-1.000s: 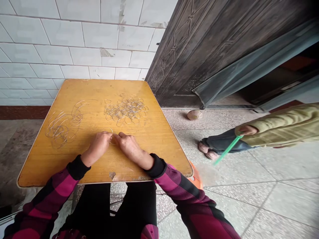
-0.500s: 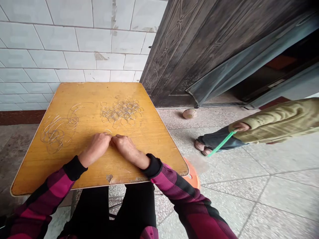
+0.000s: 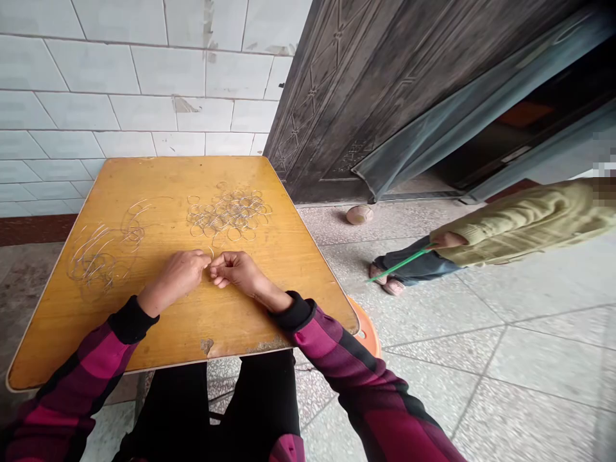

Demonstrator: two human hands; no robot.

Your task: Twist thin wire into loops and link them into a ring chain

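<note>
Above the near middle of a yellow wooden table (image 3: 240,314), my two hands meet fingertip to fingertip. My left hand (image 3: 176,276) is closed in a pinch on a thin, curved wire (image 3: 212,253), of which only a short bit shows between the hands. From the other side my right hand (image 3: 239,273) pinches at the same wire, thumb and forefinger together. Just beyond the hands lies a heap of small wire rings (image 3: 233,215). To the left is a loose bunch of longer curved wires (image 3: 103,256).
Against the white tiled wall (image 3: 168,70) stands the table's far edge. An orange stool (image 3: 368,330) shows under its right corner. On the floor by the dark door (image 3: 332,96) lies a ball (image 3: 359,215). A person (image 3: 505,224) stands at right, holding a green stick (image 3: 404,263).
My right hand has rolled, so its fingers now show, and a small gap has come between the hands. The view has shifted slightly. The other person's green stick has swung left.
</note>
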